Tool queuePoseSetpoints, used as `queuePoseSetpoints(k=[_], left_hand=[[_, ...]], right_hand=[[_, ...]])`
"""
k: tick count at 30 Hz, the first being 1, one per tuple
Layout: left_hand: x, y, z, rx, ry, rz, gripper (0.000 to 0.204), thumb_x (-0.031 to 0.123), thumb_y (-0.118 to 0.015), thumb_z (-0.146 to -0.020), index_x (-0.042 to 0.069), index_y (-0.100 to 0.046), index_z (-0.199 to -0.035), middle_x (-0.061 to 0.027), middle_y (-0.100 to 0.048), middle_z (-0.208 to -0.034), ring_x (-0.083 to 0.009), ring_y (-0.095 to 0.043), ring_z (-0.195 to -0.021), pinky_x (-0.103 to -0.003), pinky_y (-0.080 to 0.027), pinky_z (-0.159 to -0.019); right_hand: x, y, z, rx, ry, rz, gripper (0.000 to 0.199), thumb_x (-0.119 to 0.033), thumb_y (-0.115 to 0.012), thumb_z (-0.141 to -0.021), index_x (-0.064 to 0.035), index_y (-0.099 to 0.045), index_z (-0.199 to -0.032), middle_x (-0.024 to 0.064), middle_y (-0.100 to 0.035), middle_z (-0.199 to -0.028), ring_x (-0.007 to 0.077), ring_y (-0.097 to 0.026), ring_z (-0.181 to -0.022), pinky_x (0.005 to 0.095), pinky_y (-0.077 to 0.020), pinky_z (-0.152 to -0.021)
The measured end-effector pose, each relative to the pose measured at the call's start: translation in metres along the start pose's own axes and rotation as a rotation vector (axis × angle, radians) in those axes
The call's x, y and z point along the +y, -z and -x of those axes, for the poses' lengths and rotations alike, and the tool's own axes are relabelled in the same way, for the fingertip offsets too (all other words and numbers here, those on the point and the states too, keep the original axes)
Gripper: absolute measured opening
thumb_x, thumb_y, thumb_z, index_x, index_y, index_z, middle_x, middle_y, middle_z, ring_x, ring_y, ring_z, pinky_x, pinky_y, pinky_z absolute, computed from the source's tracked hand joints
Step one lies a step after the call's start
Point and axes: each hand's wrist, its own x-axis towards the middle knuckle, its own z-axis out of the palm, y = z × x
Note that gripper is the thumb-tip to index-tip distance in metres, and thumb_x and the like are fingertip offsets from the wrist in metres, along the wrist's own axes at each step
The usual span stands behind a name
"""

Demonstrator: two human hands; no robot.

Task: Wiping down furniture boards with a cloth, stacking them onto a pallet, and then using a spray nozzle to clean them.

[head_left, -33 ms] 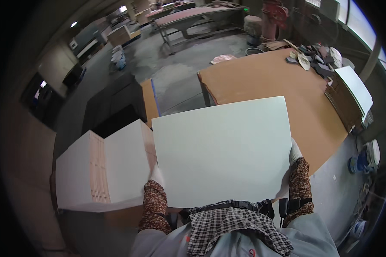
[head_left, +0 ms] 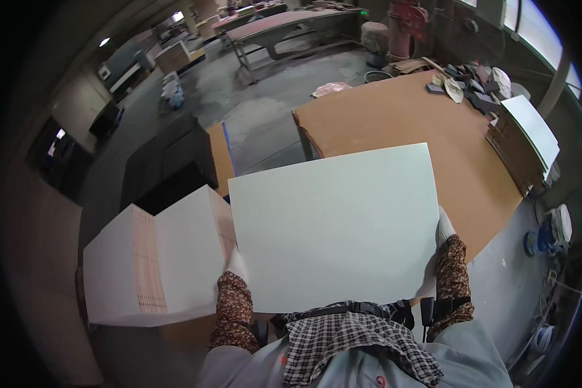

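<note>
A large white rectangular panel [head_left: 336,226] is held up in front of my body, its face toward me. White-gloved, my left hand [head_left: 237,264] grips its left edge, with the fingers hidden behind it. On the opposite edge my right hand [head_left: 445,226], also gloved, is closed round the side, fingers mostly out of sight. Just left of my left hand stand two stacks of white panels [head_left: 184,258]; pinkish-brown edges show along their sides.
Beyond the held panel lies a wide brown tabletop [head_left: 394,116]. Dark blocks and cloths [head_left: 478,87] are heaped at its far right corner, near a stack of white-topped boards [head_left: 533,126]. A black-covered stack [head_left: 171,161] stands left; a blue bucket [head_left: 542,240] is at right.
The surroundings have shifted slightly left in view. The white panel stays in both my hands at nearly the same place.
</note>
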Motion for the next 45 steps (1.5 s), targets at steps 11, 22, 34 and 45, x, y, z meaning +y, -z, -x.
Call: queuePoseSetpoints(k=[11, 22, 34, 45], left_hand=[[0.011, -0.108, -0.218, -0.450, 0.243, -0.017, 0.047, 0.041, -0.042, -0.112, 0.005, -0.055, -0.140, -0.0071, -0.063, -0.127, -0.0208, -0.061, -0.117, -0.033, -0.052, -0.099], [0.047, -0.194, -0.342, -0.570, 0.323, -0.072, 0.049, 0.041, -0.042, -0.112, 0.002, -0.055, -0.139, -0.0113, -0.065, -0.124, -0.0241, -0.065, -0.111, -0.037, -0.056, -0.094], [0.086, -0.208, -0.417, -0.425, 0.196, -0.107, 0.045, 0.037, -0.042, -0.112, 0.002, -0.053, -0.140, -0.0135, -0.065, -0.127, -0.0249, -0.066, -0.111, -0.038, -0.058, -0.090], [0.097, -0.194, -0.444, -0.425, 0.350, 0.113, 0.075, 0.061, -0.024, -0.109, 0.005, -0.036, -0.157, -0.0193, -0.047, -0.154, -0.0360, -0.049, -0.137, -0.049, -0.041, -0.115]], right_hand=[[0.000, 0.030, -0.066, 0.227, -0.018, -0.147, 0.052, -0.041, -0.052, -0.103, 0.0004, -0.065, -0.131, 0.0105, -0.070, -0.124, 0.0227, -0.064, -0.114, 0.0343, -0.0512, -0.095], [-0.007, 0.021, -0.204, 0.287, -0.152, -0.053, 0.047, -0.034, -0.045, -0.107, 0.0015, -0.065, -0.130, 0.0100, -0.071, -0.123, 0.0213, -0.064, -0.112, 0.0333, -0.0486, -0.098], [-0.074, -0.067, -0.370, 0.181, -0.184, 0.114, 0.040, -0.028, -0.046, -0.108, 0.0036, -0.067, -0.121, 0.0117, -0.074, -0.112, 0.0195, -0.068, -0.097, 0.0289, -0.0540, -0.086], [-0.089, -0.096, -0.420, 0.354, -0.245, 0.827, 0.046, -0.040, -0.053, -0.098, -0.0033, -0.070, -0.119, 0.0215, -0.070, -0.124, 0.0382, -0.064, -0.117, 0.0462, -0.0479, -0.103]])
